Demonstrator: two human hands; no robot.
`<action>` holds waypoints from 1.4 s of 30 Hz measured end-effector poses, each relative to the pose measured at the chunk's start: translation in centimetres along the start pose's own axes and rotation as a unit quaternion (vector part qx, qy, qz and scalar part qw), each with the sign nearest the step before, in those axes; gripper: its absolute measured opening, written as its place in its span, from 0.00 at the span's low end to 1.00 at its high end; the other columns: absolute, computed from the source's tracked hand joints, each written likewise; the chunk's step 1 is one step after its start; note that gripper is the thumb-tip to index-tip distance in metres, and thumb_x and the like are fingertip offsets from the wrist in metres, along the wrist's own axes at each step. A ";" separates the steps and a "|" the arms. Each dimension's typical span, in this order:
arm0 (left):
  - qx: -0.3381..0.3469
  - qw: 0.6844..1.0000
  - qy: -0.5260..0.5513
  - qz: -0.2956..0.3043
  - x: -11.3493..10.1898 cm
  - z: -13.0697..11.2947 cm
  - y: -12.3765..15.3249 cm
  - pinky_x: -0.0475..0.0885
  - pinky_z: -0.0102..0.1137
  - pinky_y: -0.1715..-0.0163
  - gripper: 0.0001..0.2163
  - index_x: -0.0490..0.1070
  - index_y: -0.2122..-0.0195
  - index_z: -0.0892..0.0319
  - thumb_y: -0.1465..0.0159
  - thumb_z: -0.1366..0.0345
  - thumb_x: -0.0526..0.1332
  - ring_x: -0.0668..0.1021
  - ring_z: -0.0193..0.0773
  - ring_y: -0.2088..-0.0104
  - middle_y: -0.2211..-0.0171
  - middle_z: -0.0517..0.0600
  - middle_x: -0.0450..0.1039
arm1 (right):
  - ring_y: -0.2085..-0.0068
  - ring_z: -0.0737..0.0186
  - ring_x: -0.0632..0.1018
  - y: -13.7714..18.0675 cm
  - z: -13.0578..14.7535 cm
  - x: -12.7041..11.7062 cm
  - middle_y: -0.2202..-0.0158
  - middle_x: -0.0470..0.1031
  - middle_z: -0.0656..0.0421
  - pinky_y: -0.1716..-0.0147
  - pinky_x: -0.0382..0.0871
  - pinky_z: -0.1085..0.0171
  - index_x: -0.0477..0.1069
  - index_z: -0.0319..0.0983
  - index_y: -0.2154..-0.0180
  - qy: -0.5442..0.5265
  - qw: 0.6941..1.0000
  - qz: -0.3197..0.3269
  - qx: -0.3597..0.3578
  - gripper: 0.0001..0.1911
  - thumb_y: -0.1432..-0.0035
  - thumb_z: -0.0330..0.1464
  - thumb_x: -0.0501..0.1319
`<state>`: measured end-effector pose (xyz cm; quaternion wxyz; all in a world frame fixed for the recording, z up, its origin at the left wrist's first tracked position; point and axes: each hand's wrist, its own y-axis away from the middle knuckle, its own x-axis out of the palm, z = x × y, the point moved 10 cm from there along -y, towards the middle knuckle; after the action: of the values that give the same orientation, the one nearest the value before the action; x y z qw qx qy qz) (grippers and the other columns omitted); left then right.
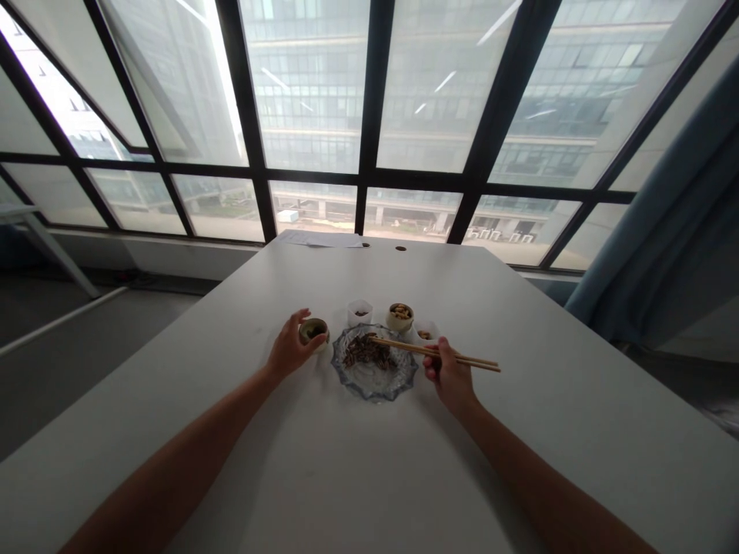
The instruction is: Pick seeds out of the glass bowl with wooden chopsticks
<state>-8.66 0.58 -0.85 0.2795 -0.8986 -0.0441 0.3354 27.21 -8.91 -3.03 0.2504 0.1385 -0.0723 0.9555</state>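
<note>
My left hand (pixel 290 348) curls around a small greenish cup (pixel 313 332) standing on the white table (pixel 323 469), left of a scalloped glass dish (pixel 375 377). A pile of dark seeds (pixel 365 352) lies in the dish's far half. My right hand (pixel 449 375) grips a pair of wooden chopsticks (pixel 419 348), their tips reaching over the seeds. Behind the dish stand a small white cup (pixel 359 312), a round cup of pale nuts (pixel 400 315) and another small white cup (pixel 426 332).
Papers (pixel 323 239) lie at the table's far edge, near two round holes. Beyond is a wall of dark-framed windows (pixel 369 115). A blue curtain (pixel 670 238) hangs at the right. Another table's leg (pixel 51 254) shows at the left.
</note>
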 end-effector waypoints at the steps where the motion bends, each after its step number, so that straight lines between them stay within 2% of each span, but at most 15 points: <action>1: -0.002 1.000 0.012 0.004 0.2 0.0 0.0 0.74 0.44 0.48 0.32 0.60 0.41 0.56 0.41 0.47 0.65 0.79 0.47 0.49 0.45 0.60 0.73 | 0.87 0.70 0.66 0.0 -0.5 -0.2 0.86 0.70 0.61 0.91 0.57 0.71 0.72 0.38 0.75 -0.013 1.000 -0.002 0.011 0.30 0.58 0.59 0.69; 8: 0.007 0.999 0.030 0.012 0.7 -0.4 -0.3 0.74 0.45 0.49 0.32 0.62 0.42 0.57 0.43 0.47 0.67 0.80 0.47 0.52 0.48 0.59 0.76 | 0.86 0.70 0.66 0.4 -0.9 -0.2 0.85 0.70 0.62 0.90 0.58 0.71 0.71 0.38 0.74 -0.025 1.000 0.006 0.009 0.29 0.56 0.58 0.69; 10: 0.006 0.999 0.037 0.013 0.8 -0.4 -0.4 0.75 0.44 0.49 0.33 0.62 0.42 0.57 0.44 0.48 0.68 0.80 0.46 0.53 0.50 0.59 0.77 | 0.87 0.70 0.66 0.8 -0.1 0.0 0.85 0.70 0.62 0.90 0.57 0.70 0.71 0.38 0.74 0.000 1.000 0.007 -0.021 0.30 0.53 0.60 0.66; 13: 0.004 0.999 0.044 0.020 1.1 -0.5 -0.6 0.75 0.43 0.49 0.34 0.62 0.42 0.57 0.45 0.48 0.70 0.80 0.46 0.53 0.50 0.58 0.77 | 0.86 0.69 0.68 2.1 1.7 0.2 0.84 0.71 0.61 0.88 0.59 0.69 0.72 0.37 0.72 0.075 0.992 0.014 -0.103 0.31 0.46 0.60 0.61; 19: 0.028 0.998 0.050 0.010 1.0 -1.0 -0.9 0.73 0.42 0.47 0.35 0.61 0.41 0.56 0.47 0.51 0.71 0.80 0.45 0.50 0.48 0.58 0.76 | 0.82 0.66 0.72 5.8 4.6 2.5 0.81 0.75 0.59 0.82 0.67 0.65 0.77 0.39 0.70 0.230 0.928 0.104 -0.276 0.27 0.38 0.55 0.57; 22: 0.029 0.998 0.059 0.010 1.0 -1.1 -1.0 0.73 0.42 0.47 0.36 0.61 0.41 0.56 0.47 0.51 0.72 0.80 0.44 0.50 0.48 0.57 0.76 | 0.81 0.65 0.73 6.6 5.0 3.2 0.79 0.76 0.59 0.79 0.70 0.64 0.78 0.41 0.69 0.259 0.902 0.134 -0.319 0.24 0.36 0.52 0.56; 24: 0.030 0.998 0.061 0.008 0.9 -1.1 -1.0 0.73 0.41 0.47 0.36 0.61 0.41 0.56 0.47 0.51 0.72 0.80 0.44 0.50 0.48 0.58 0.76 | 0.80 0.64 0.74 6.7 5.0 3.5 0.78 0.77 0.59 0.78 0.70 0.64 0.78 0.41 0.68 0.262 0.896 0.145 -0.328 0.23 0.35 0.51 0.56; 27: 0.028 0.997 0.065 0.003 0.8 -1.1 -1.0 0.74 0.41 0.47 0.35 0.61 0.42 0.57 0.47 0.51 0.72 0.80 0.44 0.51 0.48 0.58 0.76 | 0.81 0.65 0.73 6.6 4.9 3.5 0.79 0.76 0.59 0.79 0.69 0.64 0.78 0.41 0.68 0.250 0.902 0.142 -0.322 0.23 0.36 0.51 0.57; 32: 0.017 0.998 0.064 -0.001 0.7 -0.6 -1.1 0.74 0.40 0.49 0.34 0.62 0.43 0.58 0.46 0.51 0.71 0.81 0.43 0.53 0.50 0.58 0.77 | 0.82 0.67 0.71 6.0 4.7 3.2 0.80 0.75 0.60 0.82 0.65 0.66 0.76 0.39 0.69 0.198 0.932 0.112 -0.283 0.25 0.36 0.53 0.57; 37: 0.001 0.998 0.068 -0.004 0.6 0.0 -1.0 0.75 0.40 0.51 0.33 0.62 0.43 0.58 0.45 0.50 0.70 0.81 0.43 0.55 0.51 0.57 0.78 | 0.84 0.68 0.69 4.4 3.8 2.0 0.82 0.73 0.61 0.86 0.62 0.68 0.74 0.38 0.70 0.118 0.973 0.049 -0.194 0.30 0.41 0.59 0.58; 42: -0.009 0.997 0.075 -0.003 0.5 0.6 -0.6 0.74 0.43 0.49 0.33 0.63 0.43 0.58 0.45 0.49 0.69 0.80 0.45 0.53 0.50 0.58 0.77 | 0.86 0.69 0.67 2.9 2.2 0.6 0.85 0.71 0.61 0.89 0.58 0.69 0.72 0.37 0.73 0.065 0.993 -0.016 -0.094 0.34 0.51 0.64 0.61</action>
<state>-8.56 1.45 -1.21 0.2751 -0.9236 -0.0290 0.2654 25.80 -11.58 -1.00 0.2814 0.0529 -0.1435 0.9473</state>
